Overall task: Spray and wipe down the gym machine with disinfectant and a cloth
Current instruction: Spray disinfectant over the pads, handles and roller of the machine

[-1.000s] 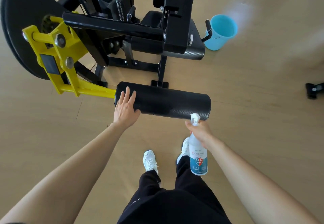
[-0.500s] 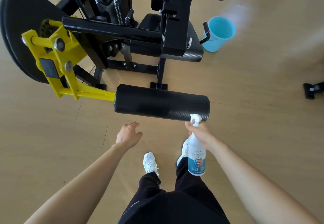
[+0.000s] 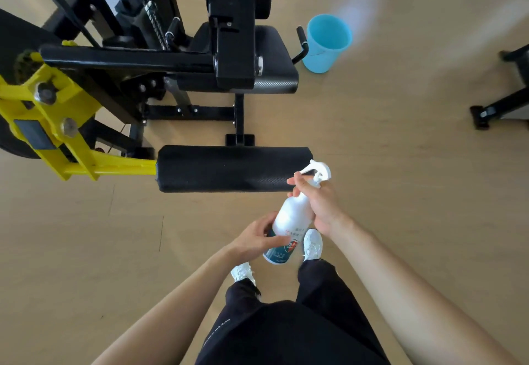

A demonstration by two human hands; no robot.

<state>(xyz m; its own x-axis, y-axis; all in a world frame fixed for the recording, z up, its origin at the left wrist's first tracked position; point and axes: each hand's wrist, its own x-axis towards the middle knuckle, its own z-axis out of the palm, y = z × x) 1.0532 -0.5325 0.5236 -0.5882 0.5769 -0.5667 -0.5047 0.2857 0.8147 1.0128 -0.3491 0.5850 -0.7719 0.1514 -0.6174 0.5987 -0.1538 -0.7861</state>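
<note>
Gripping the spray bottle [image 3: 289, 220], left hand [image 3: 253, 240] and right hand [image 3: 322, 203] hang beside the end of the roller pad [image 3: 223, 168].

Pale wooden floor [image 3: 400, 193], black gym machine [image 3: 189, 113] stood on it by its base feet, blue bucket [image 3: 326, 47] stood just beside the machine, another black equipment foot [image 3: 483, 115] rested at the right edge, two white shoes [image 3: 312, 243] were planted near the machine.

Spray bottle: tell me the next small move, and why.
Probably tilt the nozzle onto the roller pad and squeeze the trigger. The right hand grips the spray bottle at its neck, the left hand holds its base, and the head sits beside the pad's right end.
</note>
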